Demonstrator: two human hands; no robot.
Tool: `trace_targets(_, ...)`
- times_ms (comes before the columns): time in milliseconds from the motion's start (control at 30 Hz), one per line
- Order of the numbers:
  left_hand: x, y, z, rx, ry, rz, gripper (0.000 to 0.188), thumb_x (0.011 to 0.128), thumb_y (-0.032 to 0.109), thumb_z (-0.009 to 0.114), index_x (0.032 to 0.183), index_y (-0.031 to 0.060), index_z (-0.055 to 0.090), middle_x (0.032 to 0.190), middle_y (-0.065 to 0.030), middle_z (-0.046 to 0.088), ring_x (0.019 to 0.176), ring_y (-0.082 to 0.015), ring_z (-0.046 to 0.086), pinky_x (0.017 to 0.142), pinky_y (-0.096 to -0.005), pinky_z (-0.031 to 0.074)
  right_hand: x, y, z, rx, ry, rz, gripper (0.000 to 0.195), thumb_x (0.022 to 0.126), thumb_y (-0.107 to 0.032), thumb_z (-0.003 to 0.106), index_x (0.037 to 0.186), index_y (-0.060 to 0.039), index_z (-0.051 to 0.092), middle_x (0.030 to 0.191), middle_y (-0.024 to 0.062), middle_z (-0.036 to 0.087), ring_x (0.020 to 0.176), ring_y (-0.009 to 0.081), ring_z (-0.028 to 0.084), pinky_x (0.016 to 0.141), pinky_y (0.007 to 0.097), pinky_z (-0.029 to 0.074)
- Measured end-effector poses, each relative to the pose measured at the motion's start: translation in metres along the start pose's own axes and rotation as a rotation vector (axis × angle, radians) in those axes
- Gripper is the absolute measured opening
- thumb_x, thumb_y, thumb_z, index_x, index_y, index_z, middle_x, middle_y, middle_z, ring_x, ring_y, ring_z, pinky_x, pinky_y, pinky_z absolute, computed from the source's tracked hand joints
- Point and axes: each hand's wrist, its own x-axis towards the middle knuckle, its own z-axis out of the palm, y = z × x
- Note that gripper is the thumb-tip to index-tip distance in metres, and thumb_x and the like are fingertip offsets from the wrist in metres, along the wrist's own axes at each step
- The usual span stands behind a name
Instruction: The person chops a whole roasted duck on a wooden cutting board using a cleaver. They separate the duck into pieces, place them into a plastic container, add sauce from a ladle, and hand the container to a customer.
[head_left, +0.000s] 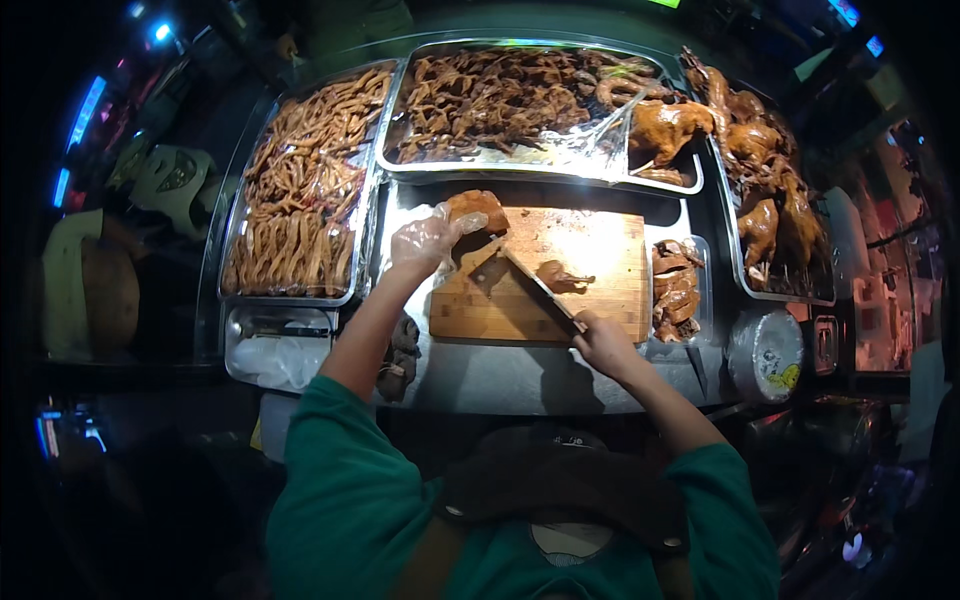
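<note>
My left hand (426, 238), in a clear plastic glove, grips a large piece of brown cooked poultry (478, 211) above the far left of the wooden cutting board (495, 319). In my bare right hand (606, 346) is the handle of a cleaver (541, 291). Its blade slants away to the left across the board, and its far end lies close to the held piece. A small cooked leg piece (562, 277) rests on the board, right of the blade. Beside the board's right edge, a clear plastic container (703, 262) holds cut poultry pieces (673, 289).
Behind the board stands a metal tray (480, 166) of dark braised meat. Trays of poultry feet (307, 172) and whole cooked birds (761, 150) flank it. A plastic-wrapped roll (765, 356), a knife (697, 371), a dark cloth (399, 356) and a bin of plastic bags (277, 360) lie nearer. A person (97, 285) is at left.
</note>
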Motion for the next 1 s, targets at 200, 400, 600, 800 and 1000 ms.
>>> trace_targets(200, -0.058, 0.016, 0.068, -0.185, -0.082, -0.09, 0.054, 0.088, 0.022, 0.048, 0.137, 0.0083, 0.029, 0.106, -0.0165, 0.056, 0.086, -0.0272, 0.06, 0.073, -0.0388, 0.05, -0.001, 0.017, -0.026, 0.166, 0.08, 0.123, 0.021, 0.078, -0.012, 0.058, 0.093, 0.0021, 0.061, 0.057, 0.0136, 0.054, 0.053, 0.0231, 0.056, 0.054, 0.0353, 0.045)
trace_targets(400, -0.073, 0.051, 0.089, -0.211, 0.025, -0.084, 0.057, 0.09, 0.018, 0.045, 0.14, 0.0044, 0.023, 0.086, -0.0202, 0.059, 0.074, -0.0339, 0.059, 0.067, -0.0423, 0.049, 0.003, -0.064, -0.051, 0.223, 0.25, -0.028, 0.023, 0.088, -0.023, 0.056, 0.098, -0.0017, 0.058, 0.059, 0.0136, 0.054, 0.054, 0.0229, 0.055, 0.051, 0.0341, 0.041)
trace_targets(600, -0.077, 0.052, 0.09, -0.312, 0.077, -0.057, 0.05, 0.09, 0.024, 0.046, 0.133, 0.0017, 0.035, 0.088, -0.0192, 0.062, 0.084, -0.0324, 0.061, 0.071, -0.0412, 0.048, 0.039, -0.054, 0.0, 0.091, 0.257, -0.01, 0.017, 0.082, -0.012, 0.05, 0.087, 0.0041, 0.054, 0.065, 0.0253, 0.056, 0.065, 0.0407, 0.058, 0.061, 0.0441, 0.046)
trace_targets(800, -0.075, 0.048, 0.092, -0.371, 0.08, -0.094, 0.05, 0.09, 0.022, 0.047, 0.135, 0.0031, 0.034, 0.08, -0.0224, 0.059, 0.075, -0.0349, 0.059, 0.065, -0.0449, 0.047, 0.044, -0.048, 0.003, 0.067, 0.098, 0.144, 0.024, 0.081, -0.015, 0.048, 0.076, 0.0074, 0.055, 0.067, 0.0297, 0.056, 0.068, 0.044, 0.058, 0.065, 0.048, 0.046)
trace_targets(1000, -0.076, 0.035, 0.131, -0.574, 0.207, 0.02, 0.051, 0.089, 0.023, 0.049, 0.132, -0.0012, 0.035, 0.085, -0.0209, 0.06, 0.082, -0.0349, 0.06, 0.071, -0.0446, 0.047, 0.024, -0.072, -0.01, 0.142, 0.273, -0.015, 0.013, 0.086, -0.01, 0.05, 0.082, 0.0023, 0.054, 0.056, 0.0166, 0.05, 0.051, 0.0247, 0.053, 0.05, 0.0347, 0.04)
